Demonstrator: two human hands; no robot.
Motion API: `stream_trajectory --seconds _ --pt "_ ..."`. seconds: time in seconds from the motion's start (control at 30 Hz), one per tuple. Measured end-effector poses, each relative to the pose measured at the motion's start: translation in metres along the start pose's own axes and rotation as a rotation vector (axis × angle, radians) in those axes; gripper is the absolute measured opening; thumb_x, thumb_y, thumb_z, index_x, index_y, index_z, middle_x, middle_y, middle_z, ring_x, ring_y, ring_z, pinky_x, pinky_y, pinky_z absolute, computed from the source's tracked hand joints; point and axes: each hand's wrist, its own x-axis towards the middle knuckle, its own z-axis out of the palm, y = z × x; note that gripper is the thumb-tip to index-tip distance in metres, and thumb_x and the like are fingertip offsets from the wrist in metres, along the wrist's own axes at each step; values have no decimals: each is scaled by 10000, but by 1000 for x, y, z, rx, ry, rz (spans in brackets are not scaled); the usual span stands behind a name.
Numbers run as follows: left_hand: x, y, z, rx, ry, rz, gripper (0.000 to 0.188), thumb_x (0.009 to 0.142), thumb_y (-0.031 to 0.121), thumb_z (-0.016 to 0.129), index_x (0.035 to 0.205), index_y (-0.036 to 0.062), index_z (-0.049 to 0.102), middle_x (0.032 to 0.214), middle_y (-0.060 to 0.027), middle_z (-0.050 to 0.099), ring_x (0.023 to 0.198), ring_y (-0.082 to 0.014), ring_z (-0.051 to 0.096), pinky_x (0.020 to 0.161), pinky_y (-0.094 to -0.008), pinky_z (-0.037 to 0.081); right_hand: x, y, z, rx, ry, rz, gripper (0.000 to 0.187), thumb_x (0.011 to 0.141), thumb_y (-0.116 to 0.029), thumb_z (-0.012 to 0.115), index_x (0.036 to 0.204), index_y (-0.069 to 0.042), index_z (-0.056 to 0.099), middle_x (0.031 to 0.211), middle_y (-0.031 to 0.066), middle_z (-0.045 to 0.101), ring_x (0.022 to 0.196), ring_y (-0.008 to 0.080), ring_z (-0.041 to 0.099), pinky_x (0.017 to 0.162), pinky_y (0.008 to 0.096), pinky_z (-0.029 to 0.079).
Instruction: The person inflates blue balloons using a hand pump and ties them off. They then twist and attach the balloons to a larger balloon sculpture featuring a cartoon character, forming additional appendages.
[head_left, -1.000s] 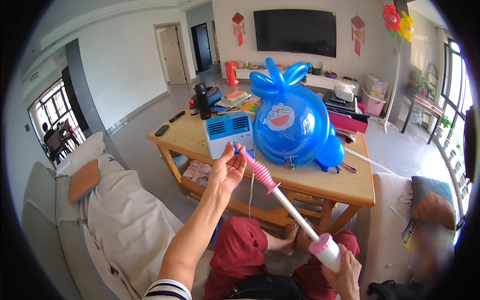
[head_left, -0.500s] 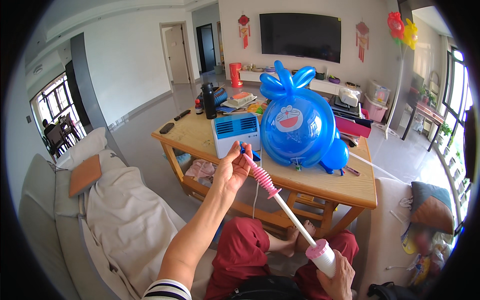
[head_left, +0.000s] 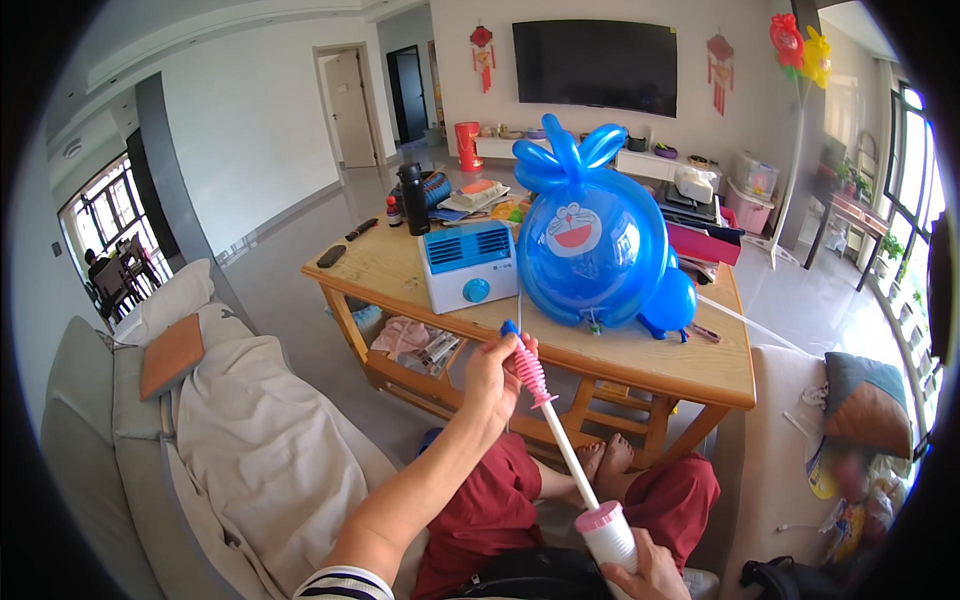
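Note:
A pink and white balloon hand pump (head_left: 567, 440) slants up to the left in front of me, its shaft drawn out of the white barrel. My left hand (head_left: 490, 380) is closed around its pink ribbed nozzle end. Over the nozzle tip sits the blue neck of a balloon (head_left: 509, 328); the rest of that balloon is hard to make out. My right hand (head_left: 655, 570) grips the white barrel low down, over my lap. Beyond them on the wooden table (head_left: 690, 378) stands a big blue balloon figure (head_left: 600, 250) with a cartoon face, apart from both hands.
A small blue and white desk fan (head_left: 470, 268) stands on the table, with a black bottle (head_left: 413, 200) behind it. Sofas flank me: a beige cover (head_left: 270, 430) on the left, a cushion (head_left: 868, 405) on the right. A balloon stand (head_left: 790, 170) rises at the far right.
My left hand has gone from pinching the blue balloon at the nozzle tip to holding the pink nozzle, lower and further right. My right hand and the barrel have shifted down and left.

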Motion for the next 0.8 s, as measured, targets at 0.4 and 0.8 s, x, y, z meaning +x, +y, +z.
stream_trajectory --seconds 0.4,0.8 --pt "3 10 9 -83 -265 -21 231 957 265 380 799 121 467 601 20 362 560 -122 368 503 -270 350 -5 11 2 809 -275 82 797 702 -260 742 1337 15 346 1202 84 504 1099 185 472 958 304 353" --pt "-28 2 34 120 -394 70 239 971 322 368 831 128 374 609 -37 405 429 -150 407 375 -282 344 19 -39 16 871 -88 170 736 665 -285 731 1258 15 416 1032 137 570 851 221 577 744 323 457"
